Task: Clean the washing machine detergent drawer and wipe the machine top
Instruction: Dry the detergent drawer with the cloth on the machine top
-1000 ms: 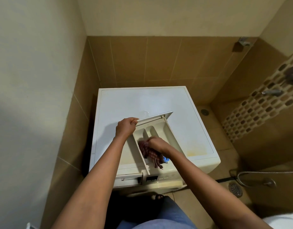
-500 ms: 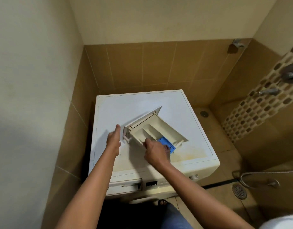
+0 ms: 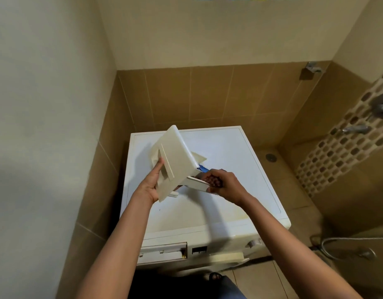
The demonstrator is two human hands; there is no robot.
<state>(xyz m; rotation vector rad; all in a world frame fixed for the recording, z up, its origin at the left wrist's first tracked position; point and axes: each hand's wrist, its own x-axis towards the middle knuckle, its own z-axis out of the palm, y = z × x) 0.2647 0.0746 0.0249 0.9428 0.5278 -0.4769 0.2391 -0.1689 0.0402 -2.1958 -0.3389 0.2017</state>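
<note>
The cream detergent drawer point(image 3: 175, 160) is out of the machine and held tilted above the white washing machine top point(image 3: 233, 160), its underside facing me. My left hand point(image 3: 150, 183) grips the drawer's lower left edge, thumb on the underside. My right hand point(image 3: 224, 185) holds a dark reddish cloth point(image 3: 213, 181) bunched against the drawer's right end, beside its blue insert point(image 3: 202, 168). Most of the cloth is hidden in the fist.
The empty drawer slot point(image 3: 162, 251) shows in the machine's front panel, next to a knob point(image 3: 253, 243). A tiled wall lies close on the left. Taps point(image 3: 356, 128) and a shower hose point(image 3: 346, 247) are at the right, with a floor drain point(image 3: 271, 157) behind.
The drawer has been lifted off the machine top and turned over, underside now towards me. My right hand with the cloth moved from inside the compartments to the drawer's right end.
</note>
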